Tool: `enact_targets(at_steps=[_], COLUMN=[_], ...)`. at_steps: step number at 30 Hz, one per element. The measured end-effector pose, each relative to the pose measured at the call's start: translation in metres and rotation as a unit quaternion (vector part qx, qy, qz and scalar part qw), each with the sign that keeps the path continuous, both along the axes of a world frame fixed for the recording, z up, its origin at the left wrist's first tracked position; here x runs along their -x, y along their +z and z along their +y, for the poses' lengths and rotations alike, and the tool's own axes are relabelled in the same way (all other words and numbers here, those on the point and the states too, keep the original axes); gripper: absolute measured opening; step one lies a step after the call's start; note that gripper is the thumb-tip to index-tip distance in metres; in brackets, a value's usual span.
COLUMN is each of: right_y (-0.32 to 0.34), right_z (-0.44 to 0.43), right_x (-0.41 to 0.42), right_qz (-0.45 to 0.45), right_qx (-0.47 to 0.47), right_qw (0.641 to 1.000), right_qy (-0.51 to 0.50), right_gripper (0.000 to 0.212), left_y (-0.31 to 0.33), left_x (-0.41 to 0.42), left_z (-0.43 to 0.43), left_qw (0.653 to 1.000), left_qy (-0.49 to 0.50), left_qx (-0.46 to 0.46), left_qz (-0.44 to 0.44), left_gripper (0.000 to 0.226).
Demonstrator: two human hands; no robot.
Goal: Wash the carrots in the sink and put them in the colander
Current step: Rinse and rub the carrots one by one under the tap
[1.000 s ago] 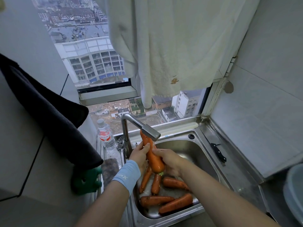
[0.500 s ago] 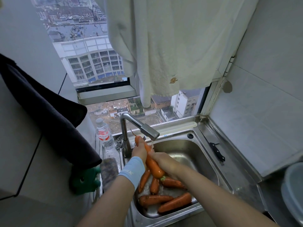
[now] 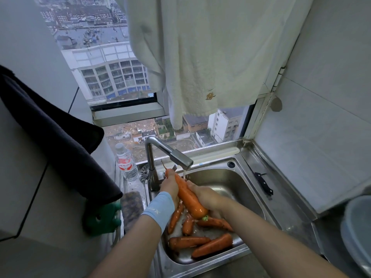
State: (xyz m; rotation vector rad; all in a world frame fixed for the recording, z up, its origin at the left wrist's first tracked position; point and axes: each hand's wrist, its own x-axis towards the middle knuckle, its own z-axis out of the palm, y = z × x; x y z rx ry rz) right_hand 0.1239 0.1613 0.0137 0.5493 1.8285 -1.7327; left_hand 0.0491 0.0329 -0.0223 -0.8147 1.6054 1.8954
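A large orange carrot [image 3: 188, 195] is held tilted over the steel sink [image 3: 239, 183], its thin tip up by the faucet [image 3: 176, 155], from which water runs onto it. My left hand [image 3: 170, 186], with a light blue wristband, grips its upper part. My right hand [image 3: 202, 195] grips its thick lower part from the right. Several more carrots [image 3: 200, 243] lie wet on the sink bottom beneath. A grey-blue round vessel [image 3: 359, 233] at the right edge is only partly in view; I cannot tell whether it is the colander.
A water bottle [image 3: 125, 163] stands left of the faucet. A black knife [image 3: 264, 183] lies on the drainboard to the right. A dark cloth [image 3: 56, 137] and green object [image 3: 102, 218] hang at left. A white towel [image 3: 200, 57] hangs over the window.
The carrot has shifted left and a little down under the faucet, and both hands have slid along it. Water now runs over its upper part.
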Motion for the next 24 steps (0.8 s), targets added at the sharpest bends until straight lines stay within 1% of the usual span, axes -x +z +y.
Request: enact_targets(at_steps=[1,3,5,7,9,11,12,13,14,17,19,20,22,24], right_y=[0.000,0.000,-0.001,0.000,0.002,0.005,0.007,0.007,0.006,0.000,-0.001,0.000,-0.001,-0.006], right_z=[0.003,0.009,0.014,0.013,0.009,0.004,0.002,0.001,0.002,0.010,0.014,0.015,0.015,0.013], right_x=[0.000,-0.001,-0.002,-0.004,-0.003,0.000,0.001,0.002,0.003,0.003,0.004,0.004,0.004,0.005], right_qz=[0.003,0.014,0.017,0.018,0.023,0.039,0.040,0.039,0.039,0.044,0.067,0.084,0.115,0.133], right_qx=[0.010,0.041,0.075,0.083,0.047,-0.015,-0.023,-0.022,-0.015,0.035,0.018,-0.011,-0.076,-0.084], right_qw=[1.000,0.998,0.995,0.995,0.998,0.999,0.999,0.999,0.999,0.998,0.998,0.996,0.987,0.983], right_qy=[-0.016,-0.053,-0.070,-0.060,-0.031,0.009,0.016,0.017,0.011,-0.024,0.001,0.029,0.087,0.093], right_gripper=[0.057,0.057,0.057,0.056,0.057,0.060,0.060,0.059,0.061,0.070,0.065,0.058,0.043,0.038], left_y=[0.007,0.020,0.025,0.023,0.021,0.020,0.017,0.017,0.019,0.023,0.025,0.021,0.014,0.012], left_x=[-0.004,-0.012,-0.016,-0.012,-0.005,0.000,0.003,0.005,0.006,0.000,-0.005,-0.005,-0.004,-0.004], left_z=[0.000,-0.002,-0.003,-0.001,0.004,0.007,0.008,0.008,0.007,0.002,-0.002,-0.003,-0.002,0.000], left_qw=[0.999,0.991,0.984,0.986,0.994,0.999,0.999,0.999,1.000,0.994,0.985,0.985,0.991,0.993], left_qy=[0.001,-0.020,-0.053,-0.062,-0.062,-0.047,-0.031,-0.015,-0.005,0.009,0.000,-0.001,-0.018,-0.027], left_qx=[-0.039,-0.128,-0.163,-0.152,-0.079,0.012,0.034,0.039,0.021,-0.112,-0.169,-0.165,-0.104,-0.050], left_qz=[-0.007,0.016,0.040,0.040,0.033,0.025,0.024,0.021,0.017,0.013,0.035,0.050,0.080,0.100], left_gripper=[0.065,0.040,0.033,0.033,0.038,0.053,0.059,0.062,0.060,0.035,0.025,0.024,0.032,0.036])
